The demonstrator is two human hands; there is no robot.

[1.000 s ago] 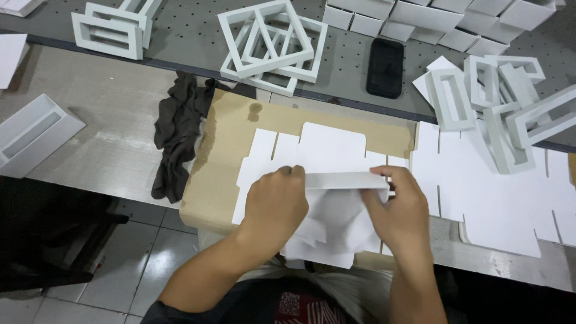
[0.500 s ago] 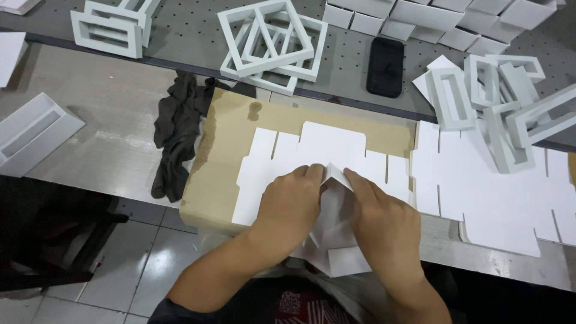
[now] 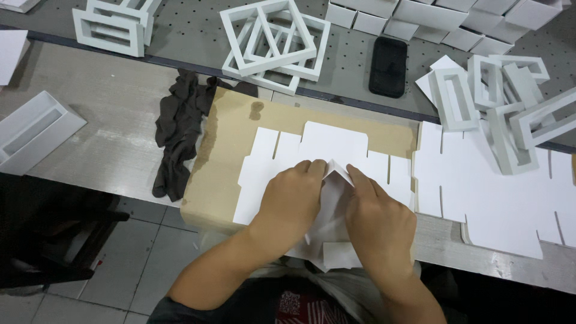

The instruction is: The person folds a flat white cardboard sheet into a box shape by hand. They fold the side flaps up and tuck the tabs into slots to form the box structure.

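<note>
At centre, low in the frame: both hands meet over a white die-cut card blank (image 3: 333, 198), pinching it into a raised fold.
Left hand: the left hand (image 3: 292, 201) lies palm down, fingers curled, closed on the folded card from the left.
Right hand: the right hand (image 3: 379, 217) presses from the right, fingers bent, gripping the same fold — the crease peaks between the two hands.
Change: a second ago the hands held a long card strip level between them; half a second ago they had drawn together, and now they sit tighter on the fold.
Under the card: a flat white blank (image 3: 312, 157) on a brown cardboard sheet (image 3: 231, 135).
Containers: an open white tray box (image 3: 33, 137) at far left, nothing inside it — white rectangular frames (image 3: 273, 42) stacked at upper centre, more frames (image 3: 501, 102) at upper right.
Around: a dark cloth (image 3: 180, 129) left of the cardboard, a black phone (image 3: 389, 66) above, a stack of blanks (image 3: 498, 192) at right.
</note>
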